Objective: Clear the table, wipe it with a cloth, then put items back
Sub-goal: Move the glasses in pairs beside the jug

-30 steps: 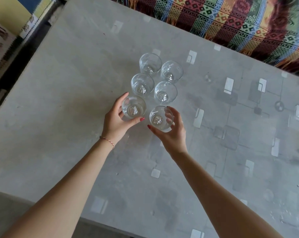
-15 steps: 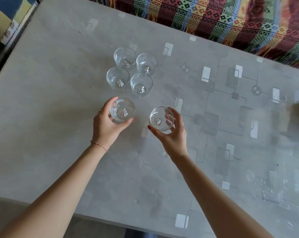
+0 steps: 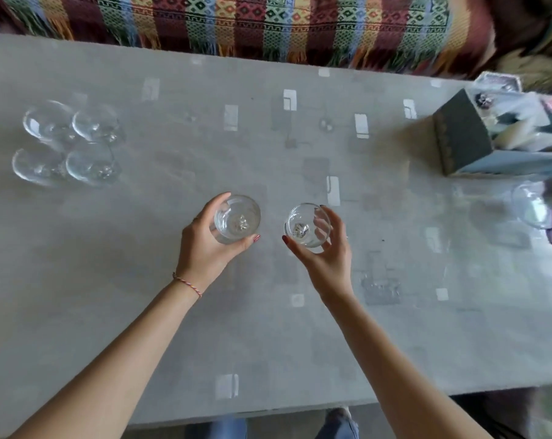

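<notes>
Two clear glasses: left hand grips one glass, right hand grips another, held above the table, seemingly for clearing. Four glasses remain grouped far left.

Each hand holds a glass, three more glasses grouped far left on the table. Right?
Not quite: the head view shows four glasses grouped far left, not three. The left hand and right hand do each hold a glass.

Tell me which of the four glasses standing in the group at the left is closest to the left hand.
The near right glass of the group: it stands on the side facing the left hand, while the other three sit farther left or farther back.
</notes>
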